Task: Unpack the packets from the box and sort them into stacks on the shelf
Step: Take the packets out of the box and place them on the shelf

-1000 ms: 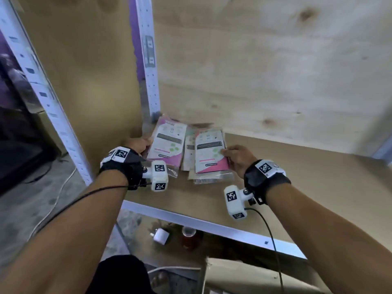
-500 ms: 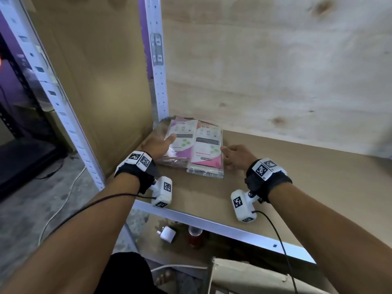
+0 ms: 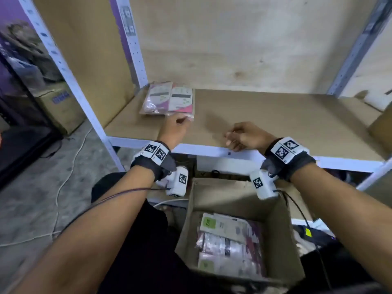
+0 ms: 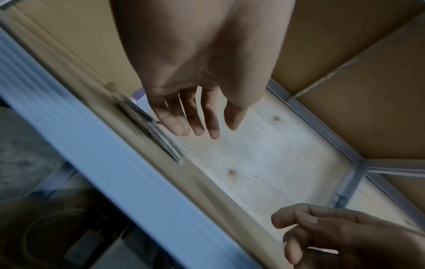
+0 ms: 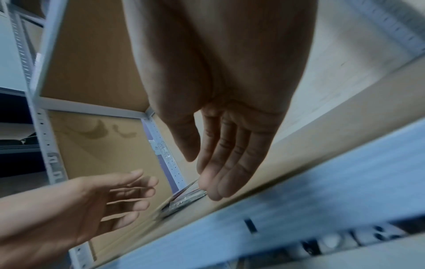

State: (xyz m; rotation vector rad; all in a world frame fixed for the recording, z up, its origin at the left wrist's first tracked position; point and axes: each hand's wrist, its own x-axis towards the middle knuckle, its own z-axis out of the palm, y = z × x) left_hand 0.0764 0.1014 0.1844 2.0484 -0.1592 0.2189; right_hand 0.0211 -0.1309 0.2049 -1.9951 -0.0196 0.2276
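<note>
Two stacks of packets (image 3: 168, 100) lie side by side, touching, in the back left corner of the shelf (image 3: 275, 115), near the white upright post (image 3: 135, 56). More packets (image 3: 230, 245) lie in the open cardboard box (image 3: 282, 236) below the shelf's front edge. The left hand (image 3: 175, 130) is just in front of the stacks, fingers straight and relaxed, holding nothing. The right hand (image 3: 247, 135) is over the front edge of the shelf, well apart from the stacks, its fingers loosely spread and empty.
</note>
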